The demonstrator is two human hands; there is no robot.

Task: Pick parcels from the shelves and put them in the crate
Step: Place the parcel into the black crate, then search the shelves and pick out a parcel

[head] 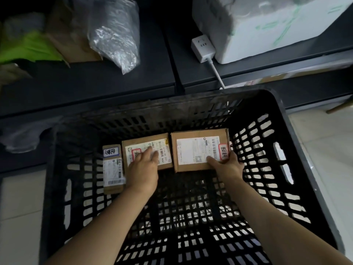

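Black crate [172,104] stood against a dark shelf [95,83]. Three labelled cardboard parcels lay in a row at its far wall: narrow parcel [112,169], middle parcel [162,150], right parcel [196,150]. Left grip [143,169] rested flat on the middle parcel, fingers straight. Right grip [227,165] held the right parcel's near right corner, thumb on top.

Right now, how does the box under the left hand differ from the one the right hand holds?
The right box is bigger than the middle box. The left hand lies flat on the middle box's label; the right hand grips the right box at its near corner. The right box sits by the crate wall, the middle box between it and a narrow box. Both are brown cardboard with white labels.
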